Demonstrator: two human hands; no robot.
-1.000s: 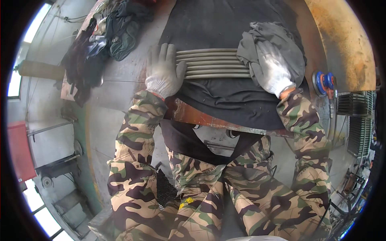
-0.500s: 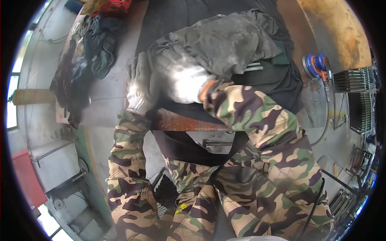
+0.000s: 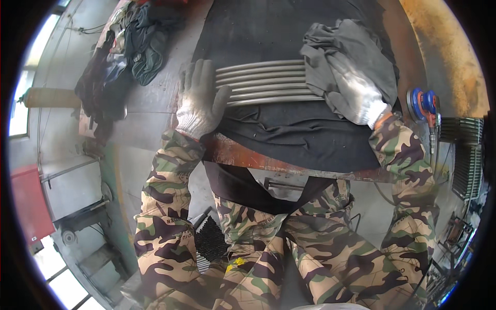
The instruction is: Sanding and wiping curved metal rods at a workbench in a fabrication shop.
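Observation:
Several slim metal rods lie side by side on a black cloth over the table. My left hand, in a white knitted glove, rests against the rods' left ends, fingers stretched out and thumb apart. A crumpled grey rag covers the right ends of the rods. My right hand, gloved the same way, presses on this rag and grips it, its fingertips partly lost among the folds.
A heap of dark rags lies at the table's far left. A blue sander with a hose sits near the right edge, beside a rusty yellowish board. Racks of dark bars stand further right.
My right hand has carried the grey rag to the right, uncovering most of the rods. The left hand stays at the left ends, its thumb now spread.

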